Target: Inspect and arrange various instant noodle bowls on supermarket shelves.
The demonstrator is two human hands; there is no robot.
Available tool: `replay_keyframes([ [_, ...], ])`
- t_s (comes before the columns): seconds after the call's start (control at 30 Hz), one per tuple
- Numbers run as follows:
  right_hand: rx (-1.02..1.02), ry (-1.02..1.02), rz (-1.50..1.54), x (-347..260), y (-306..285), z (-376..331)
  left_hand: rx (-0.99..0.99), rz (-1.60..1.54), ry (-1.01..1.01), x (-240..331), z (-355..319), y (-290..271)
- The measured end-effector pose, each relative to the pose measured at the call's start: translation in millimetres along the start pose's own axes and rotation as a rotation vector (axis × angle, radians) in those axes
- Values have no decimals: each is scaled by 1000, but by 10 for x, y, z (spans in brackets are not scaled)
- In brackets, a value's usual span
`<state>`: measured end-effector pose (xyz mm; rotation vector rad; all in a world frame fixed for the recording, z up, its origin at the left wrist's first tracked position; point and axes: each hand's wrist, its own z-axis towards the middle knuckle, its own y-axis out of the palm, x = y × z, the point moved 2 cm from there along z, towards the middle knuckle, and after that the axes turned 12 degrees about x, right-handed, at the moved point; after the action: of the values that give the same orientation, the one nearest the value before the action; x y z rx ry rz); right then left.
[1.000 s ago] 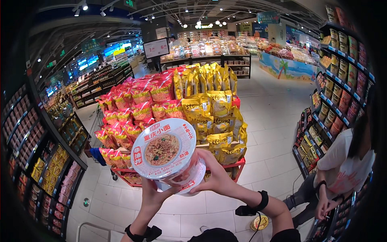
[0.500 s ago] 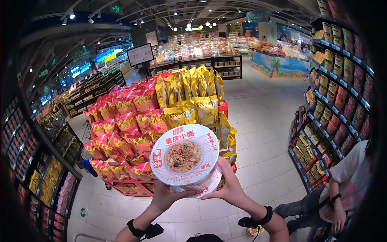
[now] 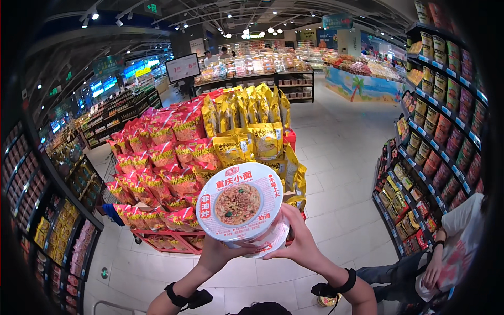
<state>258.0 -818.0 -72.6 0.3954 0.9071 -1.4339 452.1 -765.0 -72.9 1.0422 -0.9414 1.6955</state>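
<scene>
A white instant noodle cup (image 3: 239, 202) with red lettering is held up at the middle of the view, its lid facing me. A picture of noodles in a bowl fills the lid's centre. My left hand (image 3: 223, 254) is closed on the cup's lower left side. On the lower right side, my right hand (image 3: 300, 241) grips it too, thumb near the base. Part of the cup's wall is hidden under the lid and behind my hands. Both wrists wear black bands with small black devices.
Ahead stands a display of red snack bags (image 3: 163, 157) and yellow bags (image 3: 252, 144). Shelves of packaged food rise at the left (image 3: 65, 228) and right (image 3: 436, 121). A person (image 3: 446, 247) in a white shirt is close on my right. A price sign (image 3: 182, 67) stands behind the display.
The cup has shifted very slightly left, with both hands still on it. The person at the right has moved a little lower in the view.
</scene>
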Motion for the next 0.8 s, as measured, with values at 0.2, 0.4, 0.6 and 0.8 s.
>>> replay_keyframes([
  [0.2, -169, -48, 156, -163, 552, 176, 175, -34, -108, 197, -271, -519],
  [0.4, -455, -187, 214, -377, 1621, 237, 446, -19, -230, -46, -942, -1393],
  [0.6, -840, -334, 446, -856, 3071, -110, 916, 36, -220, -50, -2160, -2357],
  [0.8, -1059, -563, 664, -1749, 4411, -685, 1213, 12, -51, 150, -3465, -3124],
])
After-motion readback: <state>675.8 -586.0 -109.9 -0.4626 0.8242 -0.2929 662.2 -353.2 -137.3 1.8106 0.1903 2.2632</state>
